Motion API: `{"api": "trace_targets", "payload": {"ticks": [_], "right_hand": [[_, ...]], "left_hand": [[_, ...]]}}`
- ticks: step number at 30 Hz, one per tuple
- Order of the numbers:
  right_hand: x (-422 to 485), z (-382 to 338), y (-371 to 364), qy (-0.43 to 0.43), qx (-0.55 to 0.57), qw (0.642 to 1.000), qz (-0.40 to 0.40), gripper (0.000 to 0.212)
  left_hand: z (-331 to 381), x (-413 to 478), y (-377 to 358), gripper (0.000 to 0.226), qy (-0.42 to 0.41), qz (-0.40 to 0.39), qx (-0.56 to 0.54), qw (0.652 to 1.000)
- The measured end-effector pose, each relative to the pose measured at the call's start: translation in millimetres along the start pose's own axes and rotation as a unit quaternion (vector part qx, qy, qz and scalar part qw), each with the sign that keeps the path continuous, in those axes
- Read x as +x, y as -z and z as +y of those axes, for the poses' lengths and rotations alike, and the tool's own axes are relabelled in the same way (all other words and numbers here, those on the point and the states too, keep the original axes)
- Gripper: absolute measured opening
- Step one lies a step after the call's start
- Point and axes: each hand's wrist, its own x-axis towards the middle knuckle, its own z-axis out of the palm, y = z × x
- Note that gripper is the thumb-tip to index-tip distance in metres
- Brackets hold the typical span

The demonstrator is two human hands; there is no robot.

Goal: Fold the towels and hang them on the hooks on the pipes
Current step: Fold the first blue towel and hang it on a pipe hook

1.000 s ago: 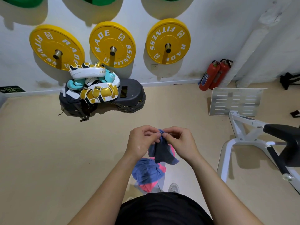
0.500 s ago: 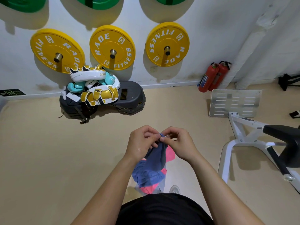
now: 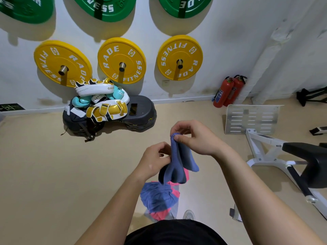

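Note:
A small blue towel hangs in the air in front of me, doubled over. My right hand pinches its top corner between thumb and fingers. My left hand sits lower and to the left, its fingers curled against the towel's left edge. Below them on the floor lies a heap of blue and pink towels. A white wrapped pipe runs up the wall at the right; no hooks show in this view.
Yellow weight plates and green ones hang on the wall. Boxing pads are piled on a black step platform. Two red fire extinguishers stand by the pipe. A white bench frame and metal plate fill the right.
My right hand has risen and moved right with the towel's corner, while my left hand dropped lower, so the towel now hangs stretched between them. The camera tilted up.

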Motion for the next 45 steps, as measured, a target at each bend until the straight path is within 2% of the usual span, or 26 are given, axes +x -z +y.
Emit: {"api": "trace_targets", "payload": {"ticks": [5, 10, 16, 18, 22, 24, 27, 29, 32, 34, 37, 42, 45], "right_hand": [[4.5, -8.3, 17.5, -0.006, -0.013, 0.999, 0.045, 0.017], [3.9, -3.0, 30.8, -0.015, -0.027, 0.996, 0.083, 0.022], [-4.8, 31.5, 36.1, -0.105, -0.066, 0.982, 0.143, 0.014], [-11.0, 47.6, 32.3, -0.147, -0.064, 0.972, 0.171, 0.010], [-24.1, 74.4, 13.7, -0.235, -0.018, 0.950, 0.204, 0.013], [-30.2, 84.6, 4.5, -0.261, 0.019, 0.940, 0.220, 0.011], [-35.2, 93.3, -0.9, -0.273, 0.057, 0.929, 0.244, 0.010], [-35.8, 95.6, -0.2, -0.273, 0.079, 0.926, 0.248, 0.011], [-35.2, 97.2, 1.5, -0.276, 0.129, 0.927, 0.221, 0.010], [-35.1, 99.9, 1.1, -0.270, 0.154, 0.929, 0.199, 0.009], [-37.0, 107.2, -0.3, -0.265, 0.149, 0.930, 0.206, 0.010], [-39.9, 123.1, -6.9, -0.318, 0.092, 0.904, 0.270, 0.016], [-40.0, 123.8, -11.8, -0.315, 0.112, 0.897, 0.288, 0.016]], "left_hand": [[-21.6, -8.4, -6.5, 0.009, 0.040, 0.003, 0.027, 0.999], [-53.3, -22.8, 10.7, 0.015, 0.079, 0.024, 0.063, 0.995], [-75.3, -34.6, 53.0, 0.022, 0.154, 0.108, 0.078, 0.979], [-74.1, -34.3, 66.2, 0.020, 0.169, 0.142, 0.040, 0.974], [-58.4, -26.2, 79.0, 0.021, 0.189, 0.198, -0.112, 0.955], [-54.9, -20.7, 80.0, 0.023, 0.181, 0.210, -0.085, 0.957], [-48.5, -16.0, 79.7, 0.020, 0.157, 0.206, 0.082, 0.962], [-43.6, -15.4, 78.2, 0.013, 0.132, 0.170, 0.144, 0.966], [-41.0, -11.5, 77.0, 0.016, 0.110, 0.108, 0.207, 0.966], [-42.4, -6.6, 78.0, 0.013, 0.092, 0.105, 0.248, 0.959], [-43.5, 0.3, 81.7, 0.005, 0.047, 0.138, 0.271, 0.951], [-41.9, 8.4, 86.2, 0.018, -0.053, 0.139, 0.306, 0.940], [-38.3, 12.4, 83.1, 0.025, -0.044, 0.131, 0.321, 0.937]]}}
